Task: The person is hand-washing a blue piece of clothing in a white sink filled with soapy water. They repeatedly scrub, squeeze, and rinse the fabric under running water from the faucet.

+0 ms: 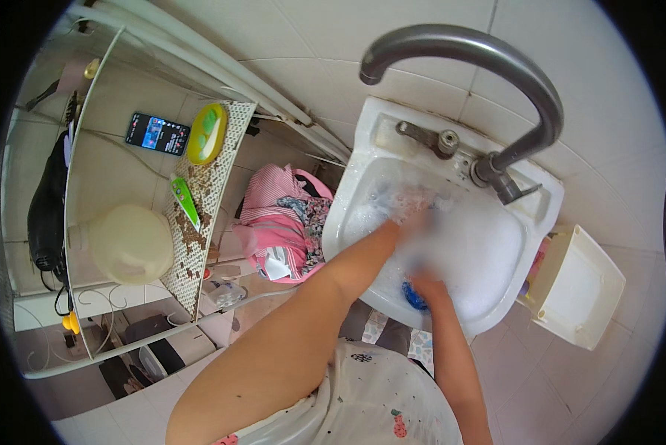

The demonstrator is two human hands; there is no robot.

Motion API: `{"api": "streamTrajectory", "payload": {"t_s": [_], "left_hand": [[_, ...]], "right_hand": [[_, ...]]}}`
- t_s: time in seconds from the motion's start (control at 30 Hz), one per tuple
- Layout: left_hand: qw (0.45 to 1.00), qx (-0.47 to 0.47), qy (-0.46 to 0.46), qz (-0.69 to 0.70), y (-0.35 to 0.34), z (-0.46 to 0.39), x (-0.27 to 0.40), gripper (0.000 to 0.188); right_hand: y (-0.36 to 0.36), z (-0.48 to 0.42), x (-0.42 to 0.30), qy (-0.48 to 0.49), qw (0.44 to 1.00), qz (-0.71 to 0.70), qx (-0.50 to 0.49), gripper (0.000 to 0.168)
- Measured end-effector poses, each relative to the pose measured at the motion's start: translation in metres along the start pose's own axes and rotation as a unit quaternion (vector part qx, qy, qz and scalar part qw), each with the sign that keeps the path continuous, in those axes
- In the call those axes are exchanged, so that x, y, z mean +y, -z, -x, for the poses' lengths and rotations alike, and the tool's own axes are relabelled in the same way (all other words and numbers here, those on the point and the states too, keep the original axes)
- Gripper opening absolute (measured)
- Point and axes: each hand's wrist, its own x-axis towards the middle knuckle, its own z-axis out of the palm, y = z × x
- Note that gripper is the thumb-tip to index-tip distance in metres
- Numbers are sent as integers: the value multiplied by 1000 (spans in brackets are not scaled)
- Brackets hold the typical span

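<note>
A white ceramic washbasin [338, 222] holds foamy, cloudy water. My left hand [413, 208] is down in the upper-left part of the basin, among bubbles and something bluish; blur and suds hide its fingers and whatever it touches. Nearer the basin's front edge, my right hand [428, 278] is bent inward, its fingers blurred too. A blue object [414, 296], which I cannot identify, lies against the basin's front wall beside my right hand. Over the basin arches a grey metal gooseneck faucet [466, 41]; no water is seen falling from its spout.
Left of the basin, a pink tub [243, 236] holds clothes. The wire shelf [191, 267] carries a lit smartphone [157, 133], a yellow soap dish [206, 133], a green-and-white tube [185, 203] and a translucent round container [132, 245]. A cream plastic bin [580, 289] is at right.
</note>
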Motion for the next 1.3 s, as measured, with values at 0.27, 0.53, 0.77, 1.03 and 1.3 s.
{"api": "streamTrajectory", "payload": {"t_s": [0.27, 0.53, 0.77, 1.03, 1.3], "left_hand": [[886, -74, 290, 355, 41, -25, -8, 50], [982, -166, 85, 25, 97, 56, 62, 54], [965, -226, 75, 111, -15, 34, 24, 54], [991, -126, 44, -28, -142, -5, -97, 52], [766, -209, 331, 509, 81, -25, -21, 35]], "right_hand": [[3, 1, -9, -73, 993, -85, -26, 37], [4, -17, -11, 192, 953, -94, 214, 50], [-17, -20, 34, -72, 993, -61, -73, 56], [-29, -13, 14, -76, 997, -27, -14, 54], [59, 43, -6, -41, 928, -370, 18, 50]]}}
